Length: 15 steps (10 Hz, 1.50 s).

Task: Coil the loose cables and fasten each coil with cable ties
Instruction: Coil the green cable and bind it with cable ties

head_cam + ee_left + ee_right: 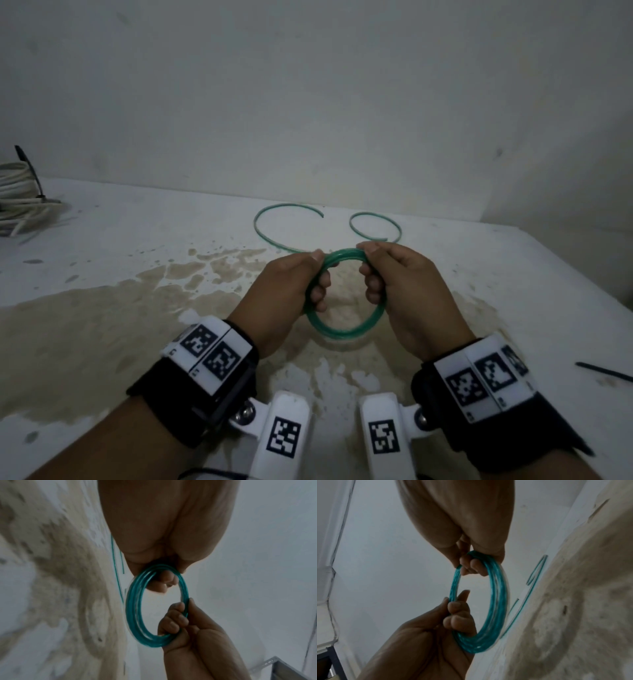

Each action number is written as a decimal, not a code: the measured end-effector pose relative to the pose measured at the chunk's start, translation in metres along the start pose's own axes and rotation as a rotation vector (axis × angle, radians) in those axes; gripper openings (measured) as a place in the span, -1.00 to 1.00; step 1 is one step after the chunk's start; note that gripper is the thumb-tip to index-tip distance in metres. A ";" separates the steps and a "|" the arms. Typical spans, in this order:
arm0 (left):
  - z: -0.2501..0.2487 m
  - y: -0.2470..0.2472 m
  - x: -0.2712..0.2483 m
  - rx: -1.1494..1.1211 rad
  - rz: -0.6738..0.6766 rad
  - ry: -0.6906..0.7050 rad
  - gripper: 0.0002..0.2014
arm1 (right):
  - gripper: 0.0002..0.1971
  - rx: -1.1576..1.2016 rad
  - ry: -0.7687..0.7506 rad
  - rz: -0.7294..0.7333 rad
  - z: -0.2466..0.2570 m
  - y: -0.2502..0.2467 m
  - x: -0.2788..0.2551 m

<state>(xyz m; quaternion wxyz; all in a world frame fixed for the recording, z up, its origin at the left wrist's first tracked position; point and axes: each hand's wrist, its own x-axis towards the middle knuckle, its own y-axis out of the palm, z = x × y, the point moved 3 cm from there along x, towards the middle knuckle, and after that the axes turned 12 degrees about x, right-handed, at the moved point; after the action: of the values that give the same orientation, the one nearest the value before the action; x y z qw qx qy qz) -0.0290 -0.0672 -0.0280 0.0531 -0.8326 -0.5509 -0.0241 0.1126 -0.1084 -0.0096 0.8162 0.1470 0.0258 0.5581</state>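
A teal cable coil (337,329) of several turns is held upright above the stained table, between both hands. My left hand (301,281) grips its left side with fingers curled through the ring. My right hand (387,274) grips the right side the same way. The loose tail of the cable (274,240) runs from the coil to two open loops lying flat on the table behind, the farther one (375,224) near the wall. The left wrist view has the coil (135,615) edge-on with the right hand's fingers (175,622) curled round it. In the right wrist view the coil (496,615) looks the same.
A bundled white cable (17,195) with a black tie sits at the table's far left edge. A black cable tie (603,371) lies on the table at the right. Brown stains (102,322) cover the white tabletop. A plain wall stands close behind.
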 end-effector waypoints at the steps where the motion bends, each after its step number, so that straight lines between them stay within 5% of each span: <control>1: -0.011 0.012 0.001 0.048 -0.015 0.065 -0.69 | -0.84 0.073 0.015 -0.046 0.012 -0.009 -0.003; 3: -0.029 0.060 0.009 0.010 0.039 0.048 -0.74 | -0.75 -0.087 0.093 -0.103 0.046 -0.058 -0.015; 4: -0.024 0.087 0.011 -0.084 0.062 -0.028 -0.79 | -0.68 -0.585 -0.031 -0.216 0.072 -0.104 -0.021; 5: -0.012 0.108 0.010 -0.147 0.090 -0.094 -0.82 | -0.66 -1.132 0.005 -0.215 0.096 -0.158 -0.028; 6: 0.000 0.117 0.007 -0.218 0.121 -0.148 -0.81 | -0.64 -1.517 0.330 -0.145 0.108 -0.211 -0.037; 8: 0.010 0.117 0.002 -0.378 0.155 -0.198 -0.74 | -0.67 -1.936 0.702 -0.167 0.115 -0.272 -0.066; 10: 0.012 0.112 -0.002 -0.401 0.183 -0.182 -0.79 | -0.89 -2.166 0.744 0.005 0.103 -0.291 -0.088; 12: 0.013 0.107 -0.002 -0.392 0.172 -0.148 -0.79 | -0.76 -2.251 0.586 0.111 0.108 -0.285 -0.077; 13: 0.010 0.101 0.000 -0.416 0.140 -0.126 -0.74 | -0.80 -2.166 0.646 -0.153 0.121 -0.249 -0.068; 14: 0.008 0.094 0.003 -0.453 0.090 -0.126 -0.72 | -0.83 -1.932 0.385 -0.401 0.134 -0.225 -0.049; 15: 0.009 0.085 0.007 -0.467 0.033 -0.125 -0.76 | -0.87 -1.557 0.103 -0.296 0.127 -0.162 -0.031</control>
<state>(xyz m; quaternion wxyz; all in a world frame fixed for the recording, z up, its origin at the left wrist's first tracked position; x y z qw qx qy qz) 0.0522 -0.0924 -0.0418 -0.1744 -0.8311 -0.5188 -0.0984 0.2736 -0.2174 0.0644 0.7479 -0.4969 -0.3147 0.3078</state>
